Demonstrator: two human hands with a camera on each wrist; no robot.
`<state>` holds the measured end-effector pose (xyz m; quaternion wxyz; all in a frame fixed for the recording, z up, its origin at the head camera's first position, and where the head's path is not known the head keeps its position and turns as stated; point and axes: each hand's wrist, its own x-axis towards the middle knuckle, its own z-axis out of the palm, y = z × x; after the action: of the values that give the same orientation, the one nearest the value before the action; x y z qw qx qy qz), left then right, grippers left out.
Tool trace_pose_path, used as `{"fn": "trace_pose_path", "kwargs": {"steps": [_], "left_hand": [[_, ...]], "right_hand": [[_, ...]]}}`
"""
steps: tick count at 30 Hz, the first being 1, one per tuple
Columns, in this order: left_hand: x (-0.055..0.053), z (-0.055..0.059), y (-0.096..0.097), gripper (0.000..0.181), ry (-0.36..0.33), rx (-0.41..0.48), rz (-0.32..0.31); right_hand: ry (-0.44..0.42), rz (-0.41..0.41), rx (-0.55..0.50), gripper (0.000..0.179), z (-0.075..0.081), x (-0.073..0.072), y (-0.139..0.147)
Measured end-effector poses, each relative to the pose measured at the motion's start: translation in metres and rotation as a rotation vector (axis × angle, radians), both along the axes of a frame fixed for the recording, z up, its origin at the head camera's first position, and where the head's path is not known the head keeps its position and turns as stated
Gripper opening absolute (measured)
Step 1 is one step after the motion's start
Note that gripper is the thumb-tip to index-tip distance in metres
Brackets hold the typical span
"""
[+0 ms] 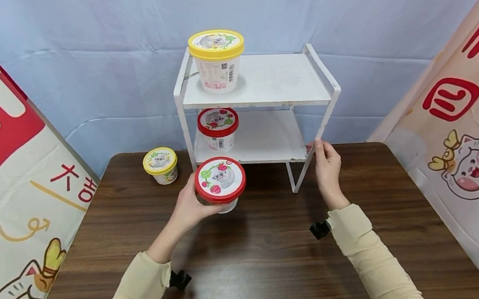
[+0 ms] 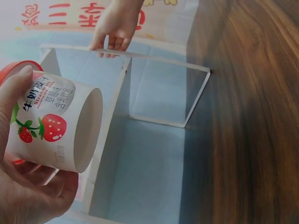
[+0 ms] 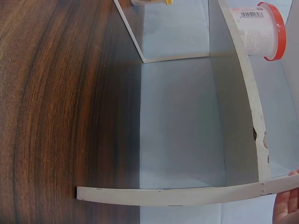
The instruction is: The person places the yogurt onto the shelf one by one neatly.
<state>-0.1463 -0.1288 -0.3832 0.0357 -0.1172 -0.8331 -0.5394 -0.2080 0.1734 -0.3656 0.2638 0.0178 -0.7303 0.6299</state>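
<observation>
My left hand (image 1: 186,211) grips a paper tub with a red lid (image 1: 220,180) in front of the white two-tier rack (image 1: 278,78). Strawberries are printed on the held tub's side (image 2: 56,126), and its base faces the rack in the left wrist view. My right hand (image 1: 328,167) holds the rack's right front leg at lower-shelf height, fingers bent around it. Another red-lidded tub (image 1: 218,127) stands at the left of the lower shelf. On the left of the top shelf is a yellow-lidded tub (image 1: 218,62).
A smaller yellow-lidded tub (image 1: 160,165) stands on the brown wooden table (image 1: 267,262), left of the rack. Pale blue cloth (image 1: 126,49) hangs behind, with printed banners (image 1: 444,76) on both sides. The rack's thin legs (image 3: 163,195) reach down to the tabletop.
</observation>
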Motion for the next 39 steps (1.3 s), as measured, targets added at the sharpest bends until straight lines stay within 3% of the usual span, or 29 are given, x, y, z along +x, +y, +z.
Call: {"fn": "trace_pose_path", "kwargs": {"steps": [16,39], "left_hand": [[-0.005,0.012,0.016,0.086,0.043,0.063,0.013],[-0.014,0.031,0.040,0.087,0.070,0.056,0.081]], "right_hand": [[-0.002,-0.011,-0.003,0.038,0.001,0.000,-0.001],[0.010,-0.021,-0.016,0.035,-0.002,-0.003,0.000]]}}
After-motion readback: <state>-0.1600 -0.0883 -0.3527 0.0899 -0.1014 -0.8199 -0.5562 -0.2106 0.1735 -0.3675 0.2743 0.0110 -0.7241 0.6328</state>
